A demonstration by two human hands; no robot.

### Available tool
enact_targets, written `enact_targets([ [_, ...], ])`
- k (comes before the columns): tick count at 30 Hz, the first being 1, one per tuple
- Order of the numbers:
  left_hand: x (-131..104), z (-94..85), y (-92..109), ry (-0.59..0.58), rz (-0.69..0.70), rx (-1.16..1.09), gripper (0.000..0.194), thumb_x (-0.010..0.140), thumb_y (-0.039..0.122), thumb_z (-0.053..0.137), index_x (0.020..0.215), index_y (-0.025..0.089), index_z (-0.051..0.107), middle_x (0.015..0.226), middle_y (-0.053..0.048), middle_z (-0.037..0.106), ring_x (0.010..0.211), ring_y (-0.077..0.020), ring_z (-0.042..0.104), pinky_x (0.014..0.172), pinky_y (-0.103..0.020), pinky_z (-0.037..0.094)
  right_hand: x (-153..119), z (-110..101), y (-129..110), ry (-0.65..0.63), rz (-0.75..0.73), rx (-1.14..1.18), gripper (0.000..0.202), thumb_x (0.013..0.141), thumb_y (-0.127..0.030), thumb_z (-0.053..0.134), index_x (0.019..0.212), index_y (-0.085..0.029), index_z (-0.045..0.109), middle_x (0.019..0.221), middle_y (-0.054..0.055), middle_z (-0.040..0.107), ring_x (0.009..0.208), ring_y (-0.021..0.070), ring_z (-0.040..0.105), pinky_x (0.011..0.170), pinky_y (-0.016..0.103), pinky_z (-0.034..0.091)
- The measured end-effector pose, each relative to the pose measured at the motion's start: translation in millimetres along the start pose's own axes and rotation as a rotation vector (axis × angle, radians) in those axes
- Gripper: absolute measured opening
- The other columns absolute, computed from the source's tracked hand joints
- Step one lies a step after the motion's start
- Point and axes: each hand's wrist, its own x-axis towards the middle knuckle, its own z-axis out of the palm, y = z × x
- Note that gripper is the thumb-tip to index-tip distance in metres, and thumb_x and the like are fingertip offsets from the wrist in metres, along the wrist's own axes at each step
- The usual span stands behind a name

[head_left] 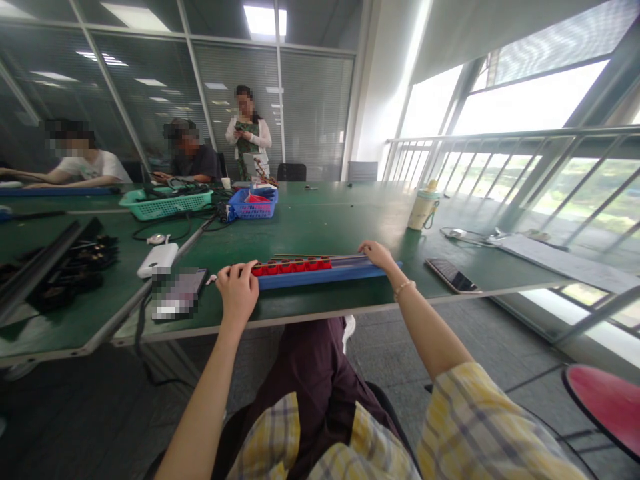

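Note:
A long blue tray [320, 275] lies along the front part of the green table. Red pieces [293, 267] in a row fill its left and middle part, and thin rods run along its back and right side. My left hand [239, 285] is closed over the tray's left end, fingers curled round it. At the right end my right hand [377, 255] has its fingers bent together on the thin rods [349, 258] near the tray's rim. What lies under the fingertips is hidden.
Left are a phone [181, 292], a white device [158, 260] and cables; right, another phone [451, 275], a cup [424, 208] and papers [567, 260]. Farther back stand a green basket [167, 205] and a blue basket [253, 208]. Two people sit and one stands beyond.

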Motion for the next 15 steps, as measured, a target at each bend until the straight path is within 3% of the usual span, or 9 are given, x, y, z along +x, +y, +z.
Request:
enact_targets([
  [8,0.0,-0.4,0.0,-0.003,0.001,-0.003,0.039,0.092,0.022,0.043,0.122,0.023,0.069,0.113,-0.011,0.064,0.115,-0.0328,0.04,0.1,-0.048,0.035,0.1,1.1,0.9,0.005,0.016,-0.007,0.039,0.091,-0.024,0.038,0.105,-0.026,0.074,0.11,0.004,0.074,0.101,0.0217,0.064,0.09,0.031,0.044],
  [15,-0.5,0.6,-0.8,0.002,0.003,0.005,0.04,0.093,0.022,0.043,0.123,0.024,0.068,0.113,-0.011,0.064,0.115,-0.0325,0.04,0.1,-0.048,0.035,1.2,-1.2,-2.0,-0.065,-0.018,-0.027,0.04,0.09,-0.021,0.038,0.103,-0.027,0.076,0.111,0.003,0.075,0.108,0.0236,0.063,0.098,0.039,0.043],
])
